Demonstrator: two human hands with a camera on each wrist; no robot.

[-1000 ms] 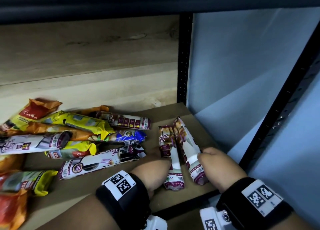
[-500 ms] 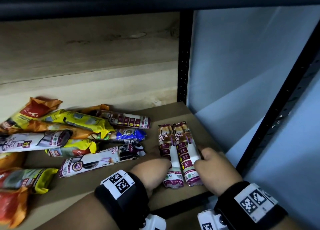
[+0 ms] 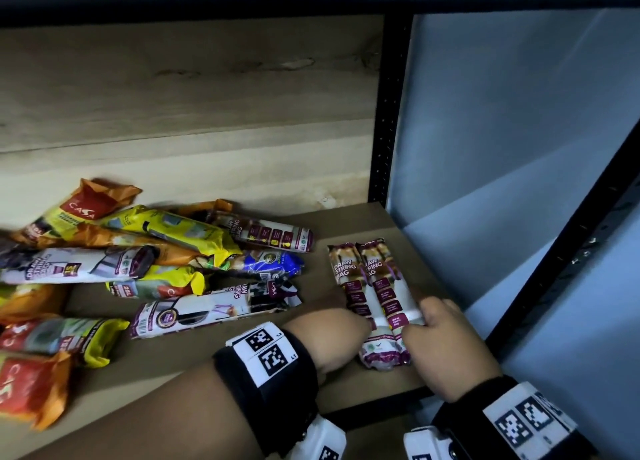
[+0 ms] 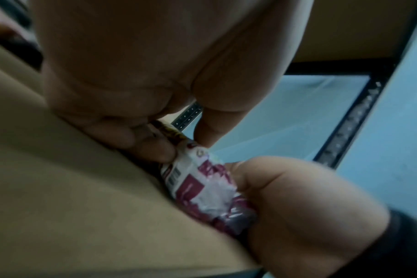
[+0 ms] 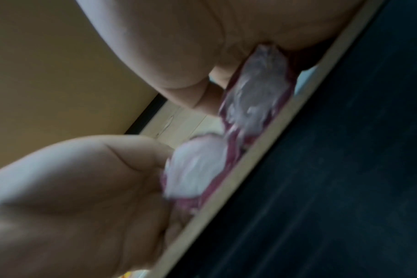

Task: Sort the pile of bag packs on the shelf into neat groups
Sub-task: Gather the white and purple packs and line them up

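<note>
Left hand: the left hand (image 3: 334, 335) pinches the near end of the left maroon pack (image 3: 349, 286), thumb above, fingers at its side.
Right hand: the right hand (image 3: 438, 341) curls round the right maroon pack (image 3: 384, 279).
Where: both packs lie touching, side by side at the right end of the shelf (image 3: 346, 387), apart from the mixed pile (image 3: 156, 262).
Risk: near ends sit close to the front edge; a pull towards it could tip them off.
Risk: slick wrappers may slide askew on release.
</note>
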